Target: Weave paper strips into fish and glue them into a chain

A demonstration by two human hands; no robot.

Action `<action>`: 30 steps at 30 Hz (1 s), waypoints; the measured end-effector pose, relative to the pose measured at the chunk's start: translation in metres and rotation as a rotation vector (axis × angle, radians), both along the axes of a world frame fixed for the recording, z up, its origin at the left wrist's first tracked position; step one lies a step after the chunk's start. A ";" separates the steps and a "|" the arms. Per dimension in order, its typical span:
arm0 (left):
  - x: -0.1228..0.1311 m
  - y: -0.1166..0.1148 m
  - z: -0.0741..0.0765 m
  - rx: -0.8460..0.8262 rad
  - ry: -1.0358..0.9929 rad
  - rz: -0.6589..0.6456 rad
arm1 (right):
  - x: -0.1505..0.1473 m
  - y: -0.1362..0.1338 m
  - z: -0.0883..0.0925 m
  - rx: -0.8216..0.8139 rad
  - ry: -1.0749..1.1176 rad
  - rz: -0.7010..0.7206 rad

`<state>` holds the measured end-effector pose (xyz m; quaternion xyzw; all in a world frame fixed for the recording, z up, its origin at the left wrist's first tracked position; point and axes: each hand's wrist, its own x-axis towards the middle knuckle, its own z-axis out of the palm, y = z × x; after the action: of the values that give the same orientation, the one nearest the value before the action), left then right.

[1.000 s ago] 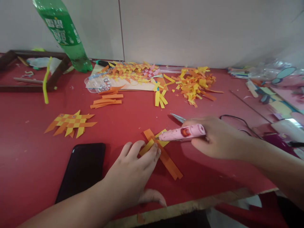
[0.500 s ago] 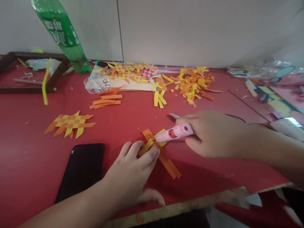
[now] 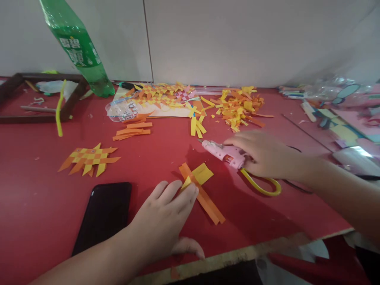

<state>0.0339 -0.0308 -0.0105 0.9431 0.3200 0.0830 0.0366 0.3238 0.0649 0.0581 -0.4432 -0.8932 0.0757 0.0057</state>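
Observation:
My left hand (image 3: 166, 221) lies flat on the red table (image 3: 267, 213), fingers stretched out, with the fingertips pressing the near end of a yellow paper strip (image 3: 203, 173) that crosses two orange strips (image 3: 208, 204). To the right, my right hand (image 3: 264, 154) is curled over the rear of a pink glue gun (image 3: 221, 151). The gun lies low on the table, nozzle pointing left and clear of the strips. Under this hand lie scissors with a yellow handle loop (image 3: 263, 189).
A black phone (image 3: 102, 215) lies left of my left hand, a woven orange-yellow paper piece (image 3: 89, 156) beyond it. Loose orange strips (image 3: 133, 130), more woven pieces (image 3: 163, 93) and a scrap pile (image 3: 240, 107) sit farther back. Green bottle (image 3: 77, 43) and wooden frame (image 3: 71, 103) far left.
My right hand drew the glue gun back from the crossed strips and lowered it onto the table to the right. The left hand stayed pressing the strips.

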 end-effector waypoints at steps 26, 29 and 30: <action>0.002 0.001 0.002 -0.088 -0.062 0.058 | -0.088 -0.017 -0.028 -0.061 0.174 0.306; 0.003 0.001 0.000 -0.077 -0.091 0.065 | -0.085 -0.018 -0.025 -0.056 0.192 0.286; 0.003 0.001 0.000 -0.063 -0.100 0.067 | -0.083 -0.018 -0.025 -0.049 0.199 0.276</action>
<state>0.0371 -0.0298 -0.0107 0.9248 0.3517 0.1213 0.0793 0.2406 0.0465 0.0334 -0.3064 -0.9386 0.1411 0.0728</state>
